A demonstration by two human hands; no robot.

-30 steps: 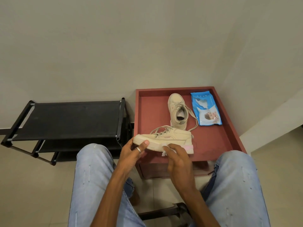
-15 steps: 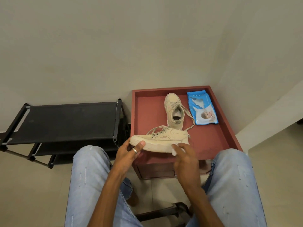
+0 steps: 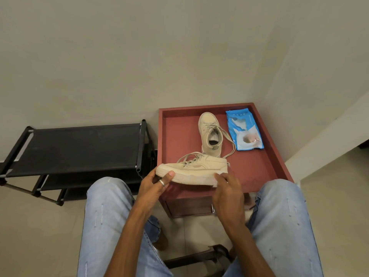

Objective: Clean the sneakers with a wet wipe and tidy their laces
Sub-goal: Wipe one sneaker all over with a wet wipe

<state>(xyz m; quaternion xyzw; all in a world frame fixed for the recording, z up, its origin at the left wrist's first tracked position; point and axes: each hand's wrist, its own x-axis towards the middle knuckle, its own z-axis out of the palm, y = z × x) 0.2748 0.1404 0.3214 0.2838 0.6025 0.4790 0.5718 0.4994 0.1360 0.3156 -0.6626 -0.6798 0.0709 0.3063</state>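
I hold a beige sneaker (image 3: 199,166) sideways above the near edge of the red table (image 3: 265,166), toe to the left. My left hand (image 3: 154,183) grips its toe, thumb over the sole rim. At the heel, my right hand (image 3: 227,188) presses a white wet wipe (image 3: 216,183) against the sole; only a sliver of the wipe shows under the fingers. The second beige sneaker (image 3: 209,132) stands on the table behind, toe pointing away, its loose laces (image 3: 231,144) trailing to the right.
A blue pack of wet wipes (image 3: 244,129) lies at the table's back right corner. A black shoe rack (image 3: 75,148) stands to the left against the wall. My knees in light jeans flank the table, and a dark stool frame (image 3: 199,256) shows below.
My right hand with the wipe has slid along the sole from the middle toward the heel. The left hand has kept its grip on the toe.
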